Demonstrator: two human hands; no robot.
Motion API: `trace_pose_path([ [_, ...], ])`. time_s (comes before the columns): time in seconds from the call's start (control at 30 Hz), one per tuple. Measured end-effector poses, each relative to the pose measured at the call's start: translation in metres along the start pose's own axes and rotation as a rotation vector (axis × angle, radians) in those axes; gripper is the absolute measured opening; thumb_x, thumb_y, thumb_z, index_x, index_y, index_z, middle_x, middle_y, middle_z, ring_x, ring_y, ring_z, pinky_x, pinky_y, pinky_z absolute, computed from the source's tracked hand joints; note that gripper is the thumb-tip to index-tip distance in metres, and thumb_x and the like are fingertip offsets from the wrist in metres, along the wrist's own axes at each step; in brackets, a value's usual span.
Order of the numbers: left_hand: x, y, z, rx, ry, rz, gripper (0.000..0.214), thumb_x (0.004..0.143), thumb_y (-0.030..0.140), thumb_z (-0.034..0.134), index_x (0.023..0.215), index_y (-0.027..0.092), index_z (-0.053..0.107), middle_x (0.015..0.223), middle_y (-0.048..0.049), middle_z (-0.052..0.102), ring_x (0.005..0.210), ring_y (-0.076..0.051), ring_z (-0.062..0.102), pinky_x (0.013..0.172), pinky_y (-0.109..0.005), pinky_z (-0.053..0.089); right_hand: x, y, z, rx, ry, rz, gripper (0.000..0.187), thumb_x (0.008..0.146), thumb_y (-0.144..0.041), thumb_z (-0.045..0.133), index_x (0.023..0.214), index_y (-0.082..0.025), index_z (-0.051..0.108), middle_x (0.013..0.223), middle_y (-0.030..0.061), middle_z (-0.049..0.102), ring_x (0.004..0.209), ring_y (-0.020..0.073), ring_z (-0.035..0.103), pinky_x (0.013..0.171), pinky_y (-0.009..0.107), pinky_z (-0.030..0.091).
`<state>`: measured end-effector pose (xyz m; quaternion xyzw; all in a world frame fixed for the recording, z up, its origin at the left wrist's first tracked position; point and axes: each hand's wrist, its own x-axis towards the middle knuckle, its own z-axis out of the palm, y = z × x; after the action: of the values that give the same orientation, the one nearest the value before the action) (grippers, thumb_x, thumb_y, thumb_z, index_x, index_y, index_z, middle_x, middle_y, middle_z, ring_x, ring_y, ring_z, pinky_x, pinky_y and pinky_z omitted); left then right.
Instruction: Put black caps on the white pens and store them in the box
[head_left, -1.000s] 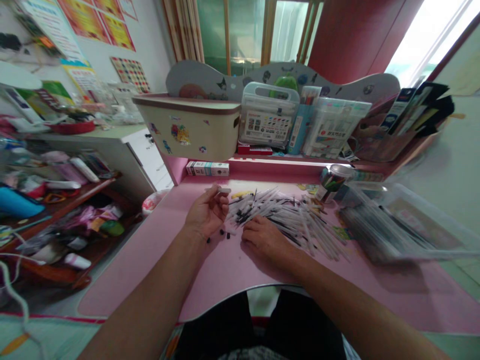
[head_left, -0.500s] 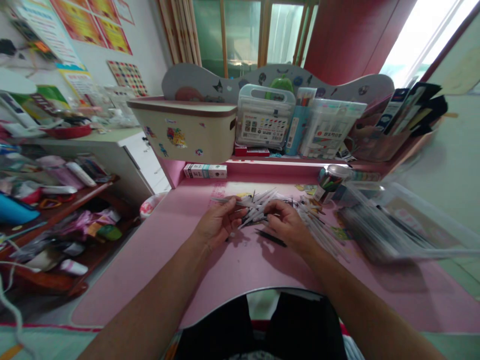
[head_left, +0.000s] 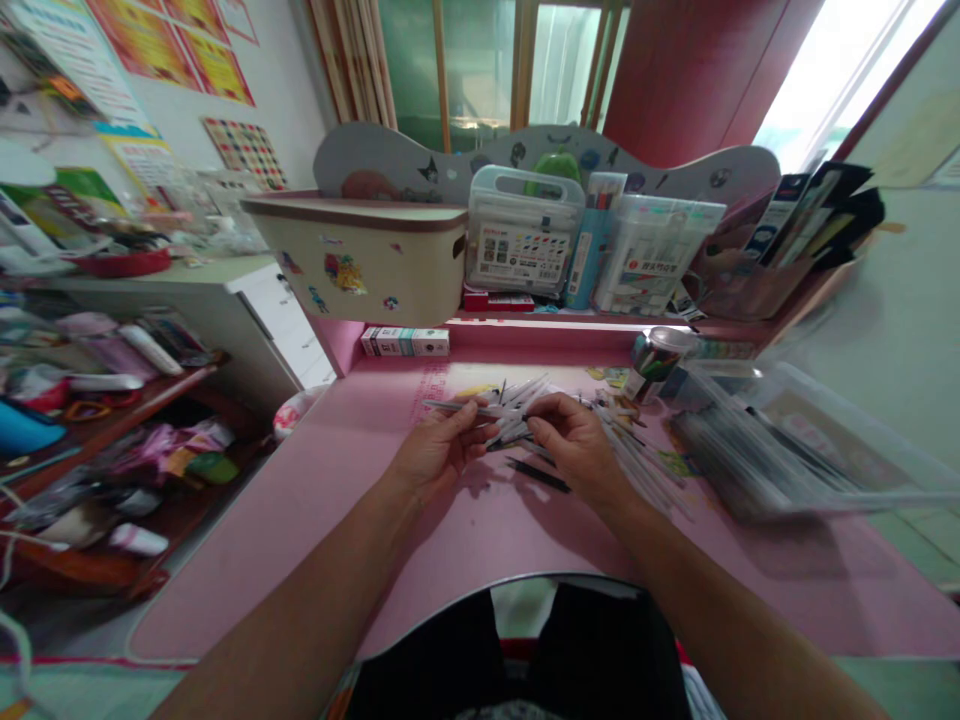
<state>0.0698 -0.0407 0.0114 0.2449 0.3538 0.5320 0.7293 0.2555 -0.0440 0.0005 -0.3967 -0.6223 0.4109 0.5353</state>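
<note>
Brought up since a second ago, the curled right hand [head_left: 576, 442], its hold unclear, is met end-on by a slim, translucent plastic tube [head_left: 442, 405] pinched crosswise in the left hand [head_left: 437, 450].

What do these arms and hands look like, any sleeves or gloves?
The person's bare left hand and bare right hand are ungloved; the tapering left forearm and right forearm show no sleeves. No watch, bracelet, cable or marking is visible.

Hands [head_left: 444, 450] with slender pen [head_left: 441, 405] above desk [head_left: 322, 460]
</note>
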Motion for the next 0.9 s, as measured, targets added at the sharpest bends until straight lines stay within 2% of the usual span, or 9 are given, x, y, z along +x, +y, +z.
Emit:
trace_pose_path([
  [0.23, 0.001, -0.0001, 0.0014, 0.016, 0.021, -0.002, 0.008, 0.091, 0.01, 0.06, 0.095, 0.012, 0.067, 0.077, -0.005, 0.076, 0.058, -0.013, 0.072, 0.044, -0.017, 0.055, -0.0008, 0.0018, 0.0005, -0.021, -0.007, -0.014, 0.005, 0.083, -0.023, 0.061, 0.086, -0.021, 0.064, 0.081, -0.0003, 0.066, 0.076, 0.0149, 0.063, 0.075, 0.029, 0.05],
  [0.57, 0.0035, -0.0035, -0.0056, 0.08, -0.068, 0.027, 0.012, 0.083, 0.015, 0.073, 0.093, 0.011, 0.068, 0.08, -0.0064, 0.077, 0.062, -0.013, 0.072, 0.047, -0.017, 0.055, -0.0003, 0.0045, -0.0025, -0.089, -0.005, 0.003, 0.007, 0.085, -0.026, 0.061, 0.085, -0.021, 0.066, 0.082, 0.0007, 0.067, 0.079, 0.0155, 0.062, 0.075, 0.029, 0.049],
  [0.7, 0.0043, -0.0034, -0.0067, 0.075, -0.068, 0.039, 0.015, 0.081, 0.015, 0.076, 0.094, 0.011, 0.069, 0.078, -0.0059, 0.076, 0.061, -0.013, 0.072, 0.047, -0.017, 0.055, -0.0009, 0.0017, -0.0007, -0.031, -0.016, 0.043, 0.01, 0.081, -0.027, 0.065, 0.088, -0.021, 0.065, 0.085, 0.0017, 0.067, 0.079, 0.0161, 0.063, 0.075, 0.03, 0.051],
  [0.9, 0.0041, -0.0039, -0.0068, 0.069, -0.107, 0.052, 0.02, 0.075, 0.016, 0.08, 0.092, 0.012, 0.07, 0.079, -0.0051, 0.076, 0.062, -0.013, 0.072, 0.046, -0.017, 0.054, -0.0035, 0.0003, -0.0003, -0.081, -0.013, 0.099, 0.009, 0.086, -0.031, 0.06, 0.084, -0.022, 0.064, 0.079, 0.0008, 0.063, 0.075, 0.0163, 0.06, 0.065, 0.027, 0.049],
])
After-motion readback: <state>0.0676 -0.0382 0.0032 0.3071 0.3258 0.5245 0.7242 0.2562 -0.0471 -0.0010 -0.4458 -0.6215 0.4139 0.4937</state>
